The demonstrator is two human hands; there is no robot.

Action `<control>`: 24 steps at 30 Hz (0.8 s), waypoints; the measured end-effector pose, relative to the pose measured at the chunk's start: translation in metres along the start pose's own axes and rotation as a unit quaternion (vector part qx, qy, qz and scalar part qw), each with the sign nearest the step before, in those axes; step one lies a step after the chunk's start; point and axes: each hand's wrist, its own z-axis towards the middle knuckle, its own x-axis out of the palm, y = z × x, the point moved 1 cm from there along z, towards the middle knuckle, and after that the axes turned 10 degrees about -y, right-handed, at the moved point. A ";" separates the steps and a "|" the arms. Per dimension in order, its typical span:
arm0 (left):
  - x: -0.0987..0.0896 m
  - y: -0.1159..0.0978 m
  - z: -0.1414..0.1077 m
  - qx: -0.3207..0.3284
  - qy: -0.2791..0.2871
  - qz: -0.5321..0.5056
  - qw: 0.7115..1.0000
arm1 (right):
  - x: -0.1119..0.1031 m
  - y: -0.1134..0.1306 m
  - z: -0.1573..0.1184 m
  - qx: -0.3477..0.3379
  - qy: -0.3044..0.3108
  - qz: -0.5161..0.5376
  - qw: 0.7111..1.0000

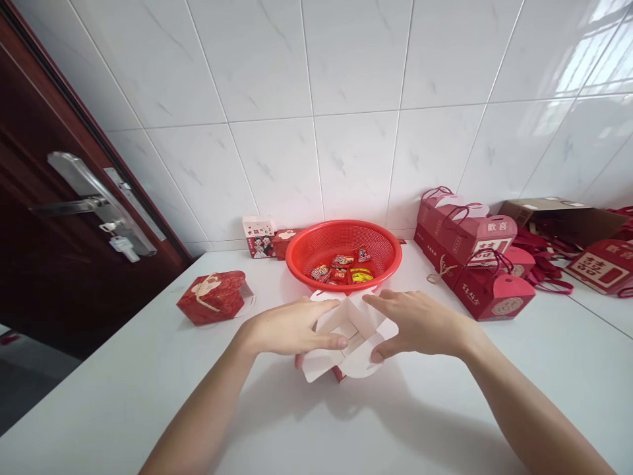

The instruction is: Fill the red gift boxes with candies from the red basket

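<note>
A small red gift box [353, 333] stands on the white table in front of me, its top open and its white-lined flaps folded outward. My left hand [299, 330] grips its left side, with the thumb over a flap. On the right side, my right hand [413, 324] holds the flaps between thumb and fingers. The inside of the box shows bare white card. Just behind it sits a red plastic basket [390, 257] with several wrapped snacks [342, 262] in it. Some of my fingertips are hidden behind the flaps.
A closed red box [212, 298] lies to the left. Behind the basket's left side is a small printed box [260, 237]. Several red gift boxes [469, 244] are stacked at right, beside a cardboard box [564, 221]. A tiled wall [356, 165] bounds the table; a door [44, 218] is at left.
</note>
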 end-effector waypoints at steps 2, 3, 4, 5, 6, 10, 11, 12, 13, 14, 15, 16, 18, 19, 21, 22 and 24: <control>-0.003 0.002 -0.002 -0.001 -0.019 0.025 1.000 | -0.002 0.000 -0.003 -0.012 -0.020 0.012 1.000; -0.005 0.003 -0.003 -0.003 -0.027 0.034 0.999 | -0.004 -0.001 -0.004 -0.021 -0.031 0.021 0.999; -0.007 0.004 -0.004 -0.004 -0.035 0.040 0.999 | -0.006 -0.002 -0.005 -0.031 -0.042 0.030 0.998; -0.010 0.005 -0.005 -0.002 -0.046 0.045 0.998 | -0.009 -0.005 -0.007 -0.038 -0.051 0.038 0.997; -0.013 0.006 -0.007 0.001 -0.062 0.048 0.997 | -0.012 -0.010 -0.008 -0.041 -0.061 0.043 0.996; -0.029 0.014 -0.004 0.041 -0.149 0.017 0.988 | -0.026 -0.034 -0.004 -0.023 -0.099 0.087 0.991; -0.034 0.016 0.001 0.051 -0.169 0.003 0.984 | -0.028 -0.041 0.001 -0.021 -0.110 0.116 0.987; -0.040 0.019 0.009 0.059 -0.183 -0.007 0.981 | -0.029 -0.047 0.007 -0.024 -0.128 0.148 0.980; -0.045 0.020 0.019 0.066 -0.187 -0.010 0.980 | -0.029 -0.053 0.015 -0.029 -0.152 0.182 0.971; -0.049 0.021 0.032 0.066 -0.178 -0.004 0.982 | -0.028 -0.057 0.025 -0.035 -0.183 0.212 0.959; -0.052 0.021 0.047 0.067 -0.154 0.012 0.986 | -0.025 -0.060 0.036 -0.037 -0.220 0.237 0.946; -0.053 0.020 0.063 0.067 -0.122 0.041 0.989 | -0.022 -0.062 0.047 -0.038 -0.252 0.261 0.931; -0.051 0.016 0.095 0.045 -0.022 0.115 0.992 | -0.013 -0.063 0.072 -0.037 -0.291 0.315 0.903; -0.047 0.014 0.110 0.024 0.030 0.144 0.989 | -0.008 -0.062 0.085 -0.036 -0.298 0.348 0.888; -0.039 0.010 0.133 -0.007 0.063 0.157 0.986 | 0.002 -0.061 0.107 -0.028 -0.306 0.401 0.863; -0.035 0.009 0.143 -0.019 0.071 0.159 0.985 | 0.007 -0.060 0.116 -0.026 -0.308 0.413 0.857; -0.025 0.009 0.157 -0.036 0.064 0.160 0.984 | 0.014 -0.062 0.130 -0.018 -0.309 0.425 0.851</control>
